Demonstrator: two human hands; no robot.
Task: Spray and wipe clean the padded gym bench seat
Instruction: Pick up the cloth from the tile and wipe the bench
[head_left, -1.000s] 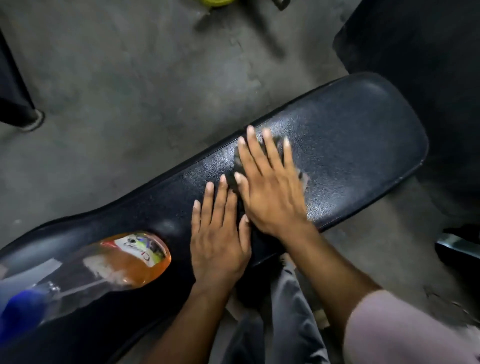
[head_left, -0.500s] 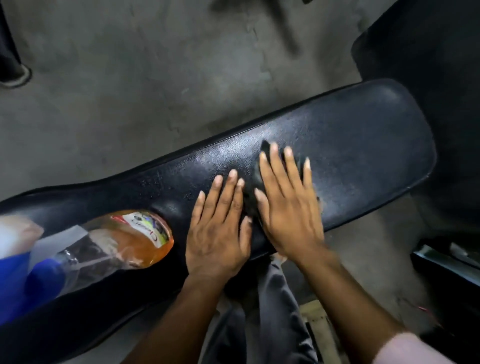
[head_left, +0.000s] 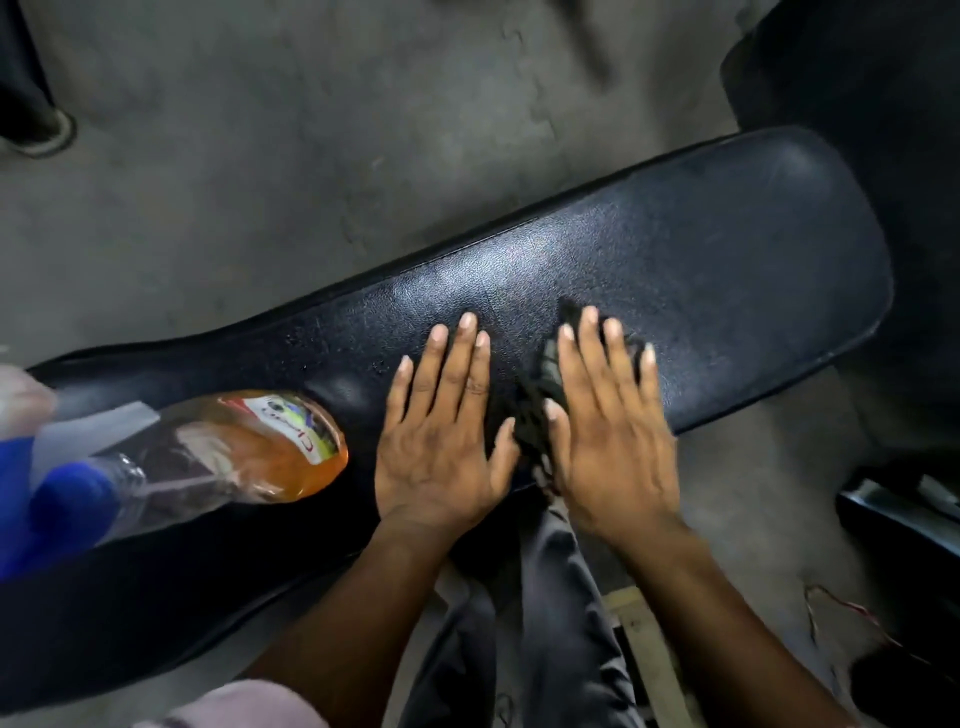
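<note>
The black padded bench seat runs from lower left to upper right, its surface shiny with a damp look. My right hand lies flat near the bench's near edge, pressing a black cloth that bunches out beside my thumb and under my fingertips. Just to its left, my left hand rests flat on the bare padding, fingers spread, holding nothing. A clear spray bottle with orange liquid and a blue trigger head lies on its side on the bench's left part.
Grey concrete floor surrounds the bench. A shoe stands at the far left, dark padded equipment at the upper right, a metal part at the right. My grey trouser leg and a wooden piece lie below.
My right hand has slid the cloth back from the bench's far edge toward the near edge and a little rightward. My left hand stays flat beside it; the gap between them widened.
</note>
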